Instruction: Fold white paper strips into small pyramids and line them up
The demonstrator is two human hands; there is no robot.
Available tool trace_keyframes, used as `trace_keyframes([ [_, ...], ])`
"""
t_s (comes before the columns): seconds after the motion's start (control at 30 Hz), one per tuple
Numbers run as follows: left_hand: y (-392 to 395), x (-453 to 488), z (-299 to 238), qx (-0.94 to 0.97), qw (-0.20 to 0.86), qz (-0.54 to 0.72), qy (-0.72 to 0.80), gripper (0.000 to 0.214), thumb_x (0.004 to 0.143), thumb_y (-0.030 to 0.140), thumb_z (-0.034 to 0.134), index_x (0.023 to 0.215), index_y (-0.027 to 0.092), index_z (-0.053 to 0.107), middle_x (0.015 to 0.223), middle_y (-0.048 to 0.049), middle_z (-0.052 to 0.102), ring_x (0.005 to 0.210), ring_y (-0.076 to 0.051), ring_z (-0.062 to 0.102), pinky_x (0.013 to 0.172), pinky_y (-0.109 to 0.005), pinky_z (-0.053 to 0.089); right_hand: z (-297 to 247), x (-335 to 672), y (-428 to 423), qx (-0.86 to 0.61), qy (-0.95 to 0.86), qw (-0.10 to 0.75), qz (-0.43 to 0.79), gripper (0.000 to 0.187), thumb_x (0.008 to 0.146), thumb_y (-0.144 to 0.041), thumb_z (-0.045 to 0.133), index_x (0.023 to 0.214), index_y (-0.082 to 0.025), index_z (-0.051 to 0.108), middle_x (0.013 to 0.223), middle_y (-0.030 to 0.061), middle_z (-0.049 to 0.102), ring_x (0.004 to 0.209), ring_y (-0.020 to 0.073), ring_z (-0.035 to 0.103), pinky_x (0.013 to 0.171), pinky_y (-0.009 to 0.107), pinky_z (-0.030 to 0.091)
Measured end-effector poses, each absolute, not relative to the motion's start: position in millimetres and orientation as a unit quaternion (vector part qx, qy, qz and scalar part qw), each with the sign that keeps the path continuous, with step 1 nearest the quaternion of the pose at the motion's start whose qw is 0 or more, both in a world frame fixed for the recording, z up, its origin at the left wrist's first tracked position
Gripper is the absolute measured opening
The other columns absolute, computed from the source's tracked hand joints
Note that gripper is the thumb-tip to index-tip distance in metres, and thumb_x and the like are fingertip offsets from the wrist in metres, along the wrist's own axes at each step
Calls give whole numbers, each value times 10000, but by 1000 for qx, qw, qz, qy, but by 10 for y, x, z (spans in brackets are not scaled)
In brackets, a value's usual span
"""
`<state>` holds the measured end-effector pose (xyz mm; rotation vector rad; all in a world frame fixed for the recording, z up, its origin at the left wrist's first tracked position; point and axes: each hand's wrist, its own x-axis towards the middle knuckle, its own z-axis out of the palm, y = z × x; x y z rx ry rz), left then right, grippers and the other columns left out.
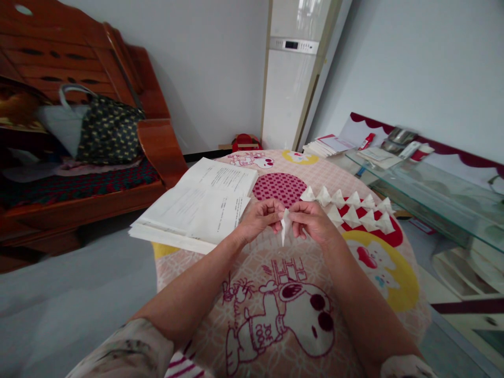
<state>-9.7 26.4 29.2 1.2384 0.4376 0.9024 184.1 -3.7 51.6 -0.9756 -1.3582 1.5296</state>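
Observation:
Between my two hands, over the middle of the round table, is a small folded piece of white paper (pixel 285 227) with a narrow point hanging down. My left hand (pixel 262 218) pinches it from one side and my right hand (pixel 312 220) from the other, fingertips almost meeting at its top. Just beyond my right hand stand two rows of small folded paper pieces (pixel 353 199), each with a pointed top. An open book (pixel 197 202) with printed pages lies to the left of my left hand.
A patterned cloth (pixel 205 294) covers the round table. At right is a glass-topped cabinet (pixel 429 181) with a stack of papers (pixel 328 146) near its far end. A wooden bench (pixel 157 152) holding a dark patterned bag (pixel 108 128) stands at left. A white floor-standing unit (pixel 289 94) is behind.

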Motion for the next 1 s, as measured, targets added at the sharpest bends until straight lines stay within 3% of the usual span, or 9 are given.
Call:
trace_keyframes([
  [0.2,253,-99,289,533,721,405,178,400,770,399,863,954,147,612,700,33,626,498,-57,545,460,-168,432,500,1835,-26,-350,-527,446,633,248,747,-397,810,787,-185,689,577,19,711,409,132,610,357,198,428],
  [0.33,255,-92,281,536,719,405,178,388,782,398,849,942,149,598,707,30,619,512,-62,547,465,-174,433,511,1828,-21,-351,-531,436,636,258,748,-412,813,767,-188,685,536,9,686,383,125,582,336,194,405],
  [0.57,221,-51,322,569,675,438,173,495,647,273,930,967,159,570,830,28,617,582,-40,514,475,-150,374,477,1836,8,-361,-519,463,621,260,744,-407,815,770,-192,671,560,14,690,454,150,635,373,210,446],
  [0.83,236,-36,267,591,633,458,200,354,787,352,794,967,175,546,793,32,583,562,-58,510,484,-181,402,481,1822,11,-377,-512,475,608,271,742,-430,806,757,-191,678,558,28,690,439,153,618,379,229,457],
  [1.0,201,-27,241,644,536,474,271,234,800,255,692,954,186,530,737,44,597,549,-69,537,522,-190,427,485,1776,10,-388,-505,483,601,271,722,-416,815,727,-188,670,563,33,687,441,160,622,367,232,451],
])
